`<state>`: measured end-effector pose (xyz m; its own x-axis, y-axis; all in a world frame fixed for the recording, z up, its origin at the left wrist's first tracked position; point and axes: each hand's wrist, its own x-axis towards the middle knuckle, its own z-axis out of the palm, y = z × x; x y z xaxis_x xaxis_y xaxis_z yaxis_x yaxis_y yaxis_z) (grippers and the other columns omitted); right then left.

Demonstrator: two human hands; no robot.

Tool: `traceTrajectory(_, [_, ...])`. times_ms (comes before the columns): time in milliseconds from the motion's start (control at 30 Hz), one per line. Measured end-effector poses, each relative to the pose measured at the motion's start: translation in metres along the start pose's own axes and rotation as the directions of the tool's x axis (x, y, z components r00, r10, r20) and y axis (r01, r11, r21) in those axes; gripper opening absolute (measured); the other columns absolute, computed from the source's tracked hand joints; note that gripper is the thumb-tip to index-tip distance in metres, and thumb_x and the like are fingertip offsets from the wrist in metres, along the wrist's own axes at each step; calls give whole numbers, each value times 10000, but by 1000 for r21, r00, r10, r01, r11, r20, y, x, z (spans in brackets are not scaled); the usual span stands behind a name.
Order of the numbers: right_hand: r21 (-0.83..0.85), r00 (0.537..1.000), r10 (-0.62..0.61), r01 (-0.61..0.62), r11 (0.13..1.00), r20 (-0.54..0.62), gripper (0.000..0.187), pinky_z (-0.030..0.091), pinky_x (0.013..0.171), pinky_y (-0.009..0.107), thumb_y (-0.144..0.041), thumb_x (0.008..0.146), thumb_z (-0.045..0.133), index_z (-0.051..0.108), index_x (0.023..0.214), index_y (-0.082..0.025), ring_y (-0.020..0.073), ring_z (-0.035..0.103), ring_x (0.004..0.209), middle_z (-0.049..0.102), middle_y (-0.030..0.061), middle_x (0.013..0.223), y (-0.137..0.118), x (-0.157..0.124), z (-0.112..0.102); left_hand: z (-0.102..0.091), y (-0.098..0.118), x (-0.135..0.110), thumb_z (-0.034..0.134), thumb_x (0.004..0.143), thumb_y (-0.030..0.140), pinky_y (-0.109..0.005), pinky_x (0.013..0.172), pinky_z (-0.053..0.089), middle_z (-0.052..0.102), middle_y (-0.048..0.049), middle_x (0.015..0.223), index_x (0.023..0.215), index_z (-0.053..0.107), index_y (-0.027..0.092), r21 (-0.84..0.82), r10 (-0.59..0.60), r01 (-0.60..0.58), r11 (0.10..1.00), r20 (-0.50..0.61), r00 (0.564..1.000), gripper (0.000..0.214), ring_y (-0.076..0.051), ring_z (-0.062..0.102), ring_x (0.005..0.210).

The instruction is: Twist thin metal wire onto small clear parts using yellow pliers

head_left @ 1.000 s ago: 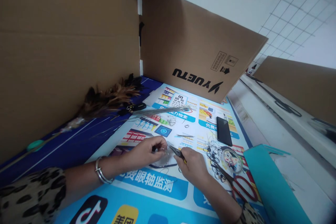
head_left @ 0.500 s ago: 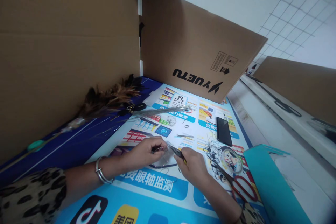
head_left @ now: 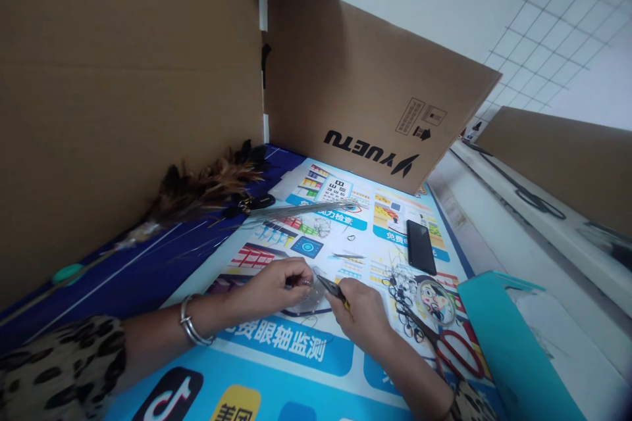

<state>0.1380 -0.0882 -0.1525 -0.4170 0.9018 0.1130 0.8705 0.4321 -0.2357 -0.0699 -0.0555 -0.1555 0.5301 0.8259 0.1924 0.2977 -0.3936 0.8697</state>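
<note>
My left hand [head_left: 270,288] is closed, pinching a small wire piece [head_left: 305,283] just above a printed poster [head_left: 276,342] spread over the table. My right hand [head_left: 363,308] is closed round small pliers [head_left: 330,287], whose dark tip meets the wire piece at my left fingertips. A silver bangle [head_left: 190,322] circles my left wrist. Under both hands lies a thin wire loop [head_left: 306,309] on the poster.
Red-handled scissors [head_left: 451,347] and a heap of small black rings [head_left: 405,302] lie right of my right hand. A black phone [head_left: 421,247], a bundle of metal wires [head_left: 301,208] and a feather duster [head_left: 197,187] lie farther back. Cardboard walls [head_left: 365,79] enclose the rear; a teal folder [head_left: 513,348] sits at right.
Both hands stay in place; the plier tip has shifted slightly toward my left fingertips.
</note>
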Motion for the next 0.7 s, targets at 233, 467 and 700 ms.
traceTrajectory(233, [19,1000,20,-20,1000,-1,210,252,520,203,-357,876,400,458,779,-181,116,482,650,548,13,751,-5,-1,0,0,1,1,487,715,132,-197,587,364,498,22,677,683,513,153,28,-10,10,1000,-5,1000,46,-111,463,638])
traceTrajectory(467, [30,1000,30,-30,999,0,193,258,516,203,-343,873,410,464,783,-181,112,487,651,551,10,757,-8,-1,0,0,1,1,501,715,148,-195,590,368,507,25,670,677,512,151,35,-19,19,999,11,1000,40,-112,467,636])
traceTrajectory(700, [19,999,33,-34,999,4,205,227,493,207,-350,866,418,450,748,-185,105,467,618,536,-3,728,-12,-2,0,2,-1,0,511,707,149,-192,569,368,507,29,660,693,520,154,6,-33,33,999,-11,999,18,-109,467,622])
